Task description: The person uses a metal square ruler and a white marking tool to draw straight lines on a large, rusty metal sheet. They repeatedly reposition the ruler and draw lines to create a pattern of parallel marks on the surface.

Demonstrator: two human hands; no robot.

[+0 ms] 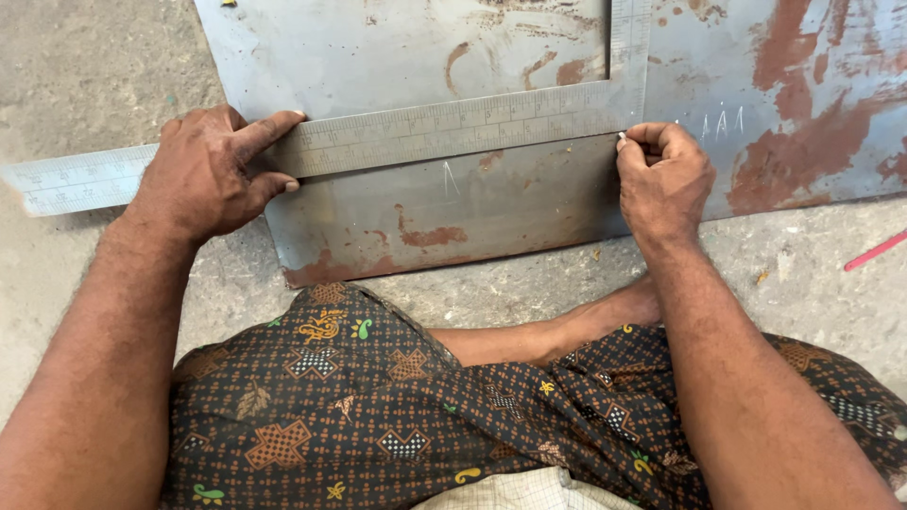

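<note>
We have a steel framing square [444, 125] lying flat on a rusty steel sheet [453, 203], its long graduated blade running left to right across the sheet and out past the left edge over the concrete floor [66, 57]; its shorter arm rises from the corner near our right hand toward the top of the view. We judge the square stiff, thin and fairly light, and smooth enough to skate on bare metal, so it wants flat downward pressure rather than a grip on its edge. Our left hand [203, 175] does that: palm down on the blade where it leaves the sheet, fingers [274, 127] spread, thumb and forefinger lying along the ruled face.

Our right hand [661, 175] sits just below the square's corner, fingers pinched narrowly on a small pale marker [622, 140], chalk or a scriber by the look of it; we cannot tell which. Its tip touches the sheet right at the blade's lower edge.

The sheet we judge heavy, rigid and likely sharp along its cut edges; it lies on the floor and would best be lifted by its long sides. Faint white tally strokes [720, 121] show to the right, and another short scratch [451, 178] below the blade. We sit with a patterned brown cloth [378, 406] over our lap, and a red stick-like item [874, 251] lies on the floor at far right.
</note>
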